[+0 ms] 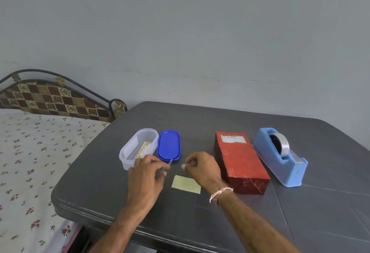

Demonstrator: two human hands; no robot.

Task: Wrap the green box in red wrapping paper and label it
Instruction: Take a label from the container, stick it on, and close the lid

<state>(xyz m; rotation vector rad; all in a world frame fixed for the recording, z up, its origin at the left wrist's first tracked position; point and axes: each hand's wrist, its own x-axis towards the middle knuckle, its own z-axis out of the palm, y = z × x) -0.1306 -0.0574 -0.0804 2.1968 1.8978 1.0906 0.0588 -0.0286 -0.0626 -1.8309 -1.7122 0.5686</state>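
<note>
On the dark table [220, 120], the red-wrapped box [242, 164] lies just right of my right hand [202, 165], a label [233, 139] on its far end, with the blue tape dispenser [280, 158] further right. Beyond my left hand [147, 172] sit a clear tub [138, 148] and a blue lid [169, 145]; a pale slip [186, 184] lies between my wrists. My left fingers pinch a small clear strip [170, 161]; my right thumb and forefinger meet, but I cannot tell whether they hold anything.

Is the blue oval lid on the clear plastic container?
No, the blue oval lid lies on the table beside the clear plastic container.
</note>
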